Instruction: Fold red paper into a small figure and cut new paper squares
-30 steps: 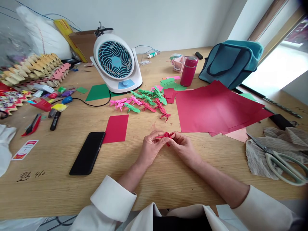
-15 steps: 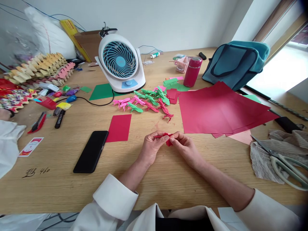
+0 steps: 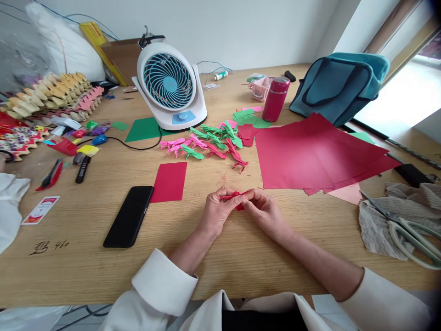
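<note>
460 (image 3: 62,245) is handwritten in black on the table (image 3: 86,276), near left, after a scrawl (image 3: 39,248) I can't make out; print on the marker (image 3: 82,170) and the card (image 3: 40,210) is too small to read. My forearms (image 3: 193,250) slant inward from either side, and my left hand (image 3: 217,212) and right hand (image 3: 265,214) meet at near centre, thumbs and fingertips pinched together on a folded red paper (image 3: 240,207), right of the phone (image 3: 128,217).

Cream sleeves (image 3: 164,281), black top (image 3: 260,321)
</note>
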The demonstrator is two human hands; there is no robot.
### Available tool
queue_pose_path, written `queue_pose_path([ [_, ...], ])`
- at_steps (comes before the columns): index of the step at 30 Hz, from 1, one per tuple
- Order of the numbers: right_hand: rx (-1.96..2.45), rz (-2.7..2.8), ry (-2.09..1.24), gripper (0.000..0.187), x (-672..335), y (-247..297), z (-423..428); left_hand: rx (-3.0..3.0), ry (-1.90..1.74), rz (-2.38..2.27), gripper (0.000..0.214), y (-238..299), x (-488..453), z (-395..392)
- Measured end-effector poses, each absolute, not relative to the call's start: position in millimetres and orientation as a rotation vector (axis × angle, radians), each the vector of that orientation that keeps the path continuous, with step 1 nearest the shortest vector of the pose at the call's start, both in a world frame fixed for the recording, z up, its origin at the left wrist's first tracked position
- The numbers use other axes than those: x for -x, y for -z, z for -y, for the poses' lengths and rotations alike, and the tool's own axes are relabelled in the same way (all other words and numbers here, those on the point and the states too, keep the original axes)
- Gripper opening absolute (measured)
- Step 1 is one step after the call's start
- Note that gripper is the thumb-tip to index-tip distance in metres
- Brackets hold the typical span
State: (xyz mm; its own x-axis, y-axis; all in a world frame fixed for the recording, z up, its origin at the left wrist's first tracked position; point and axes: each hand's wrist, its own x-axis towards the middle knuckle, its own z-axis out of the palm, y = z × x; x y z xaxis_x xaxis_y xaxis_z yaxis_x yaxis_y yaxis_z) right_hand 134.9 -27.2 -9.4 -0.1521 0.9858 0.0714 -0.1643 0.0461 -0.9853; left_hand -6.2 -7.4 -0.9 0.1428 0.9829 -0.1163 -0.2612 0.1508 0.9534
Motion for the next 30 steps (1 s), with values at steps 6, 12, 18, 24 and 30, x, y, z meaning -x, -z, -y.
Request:
queue_pose_path([
  [6,1.002,1.174,-1.368,0.029,-135.3,8.4,26.0,-0.897,-1.164,-0.957,0.023,3.1,2.4,6.9],
  [12,0.983,1.124,-1.379,0.029,-135.4,8.4,25.5,-0.841,-1.126,-0.963,0.027,4.2,3.8,7.0],
  [18,0.998,1.159,-1.343,0.028,-134.6,10.0,26.3,-0.820,-1.101,-0.928,0.024,3.9,4.5,7.4],
  [24,0.982,1.195,-1.315,0.027,-131.1,13.7,28.5,-0.956,-1.126,-0.989,0.021,1.3,3.9,7.1],
  [30,0.975,1.219,-1.363,0.026,-130.9,14.0,29.3,-1.196,-1.138,-1.086,0.018,3.0,7.8,6.3],
])
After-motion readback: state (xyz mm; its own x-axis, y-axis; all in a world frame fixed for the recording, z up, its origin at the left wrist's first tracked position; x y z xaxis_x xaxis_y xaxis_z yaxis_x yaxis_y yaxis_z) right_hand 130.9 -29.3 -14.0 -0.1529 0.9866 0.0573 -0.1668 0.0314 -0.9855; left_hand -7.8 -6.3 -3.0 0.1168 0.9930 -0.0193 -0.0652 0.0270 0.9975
